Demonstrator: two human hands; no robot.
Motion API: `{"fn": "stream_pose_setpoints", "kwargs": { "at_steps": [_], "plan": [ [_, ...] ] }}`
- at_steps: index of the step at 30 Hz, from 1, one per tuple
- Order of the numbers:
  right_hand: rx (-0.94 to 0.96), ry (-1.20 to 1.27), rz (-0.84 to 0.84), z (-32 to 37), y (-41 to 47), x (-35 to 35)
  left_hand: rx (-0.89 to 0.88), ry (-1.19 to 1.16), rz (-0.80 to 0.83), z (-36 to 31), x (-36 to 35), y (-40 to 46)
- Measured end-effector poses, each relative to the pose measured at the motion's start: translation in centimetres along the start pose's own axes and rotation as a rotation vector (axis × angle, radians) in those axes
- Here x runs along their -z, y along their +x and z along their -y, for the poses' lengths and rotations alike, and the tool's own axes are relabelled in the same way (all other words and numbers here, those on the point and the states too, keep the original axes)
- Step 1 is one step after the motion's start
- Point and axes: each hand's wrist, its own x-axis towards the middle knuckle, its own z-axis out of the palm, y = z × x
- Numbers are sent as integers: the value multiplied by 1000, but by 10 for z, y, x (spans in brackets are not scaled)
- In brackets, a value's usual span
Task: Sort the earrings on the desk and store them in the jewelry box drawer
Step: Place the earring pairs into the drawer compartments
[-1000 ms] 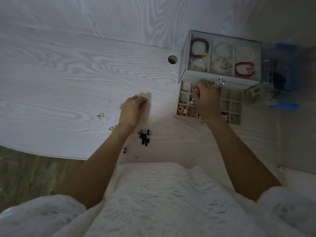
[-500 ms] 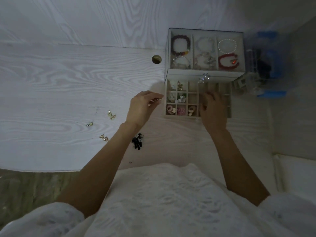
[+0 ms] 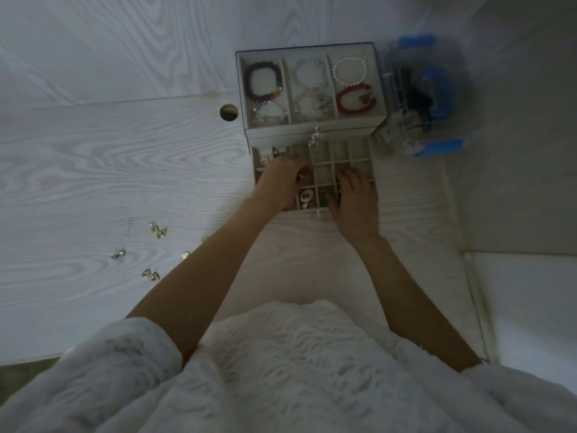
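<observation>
On the pale wood-grain table, the beige gridded jewelry box drawer stands pulled out. Left hand pinches something small over its left cells; right hand rests flat. Loose gold earrings lie well left, nearer the left hand.

Matt pale wood-grain desk; shiny gold-coloured metal earrings; fuzzy white cloth sleeve.
</observation>
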Motion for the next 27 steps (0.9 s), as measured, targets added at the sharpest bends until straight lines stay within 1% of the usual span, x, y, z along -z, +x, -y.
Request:
{"fn": "stream_pose_setpoints", "kwargs": {
  "at_steps": [3, 5, 6, 8, 9, 11, 14, 16, 18, 20, 22, 25, 27],
  "plan": [
    [12, -4, -4, -2, 0, 0, -49, -43, -81, -2, 9, -15],
    [46, 0, -61, 2, -3, 2, -42, -48, -162, 2, 24, -35],
    [78, 15, -102, 6, -6, 4, -17, -33, -193, 5, 32, -47],
    [212, 45, -151, 24, -15, 2, 52, 24, -234, 17, 48, -82],
    [284, 52, -139, 35, -20, 0, 85, 41, -250, 24, 54, -101],
    [449, 80, -62, 59, -35, -12, 190, 60, -273, 38, 62, -144],
    [576, 157, 128, 88, -55, -32, 363, 69, -294, 55, 64, -200],
    [573, 208, 282, 104, -67, -41, 432, 102, -269, 61, 59, -229],
    [521, 260, 406, 114, -75, -48, 469, 114, -239, 63, 53, -244],
    [549, 277, 419, 126, -82, -55, 506, 136, -221, 61, 46, -256],
    [614, 229, 406, 136, -84, -60, 547, 194, -231, 57, 37, -266],
    [674, 123, 412, 152, -85, -66, 711, 209, -324, 51, 26, -284],
    [648, 118, 422, 157, -86, -67, 724, 164, -368, 47, 21, -290]
  ]
}}
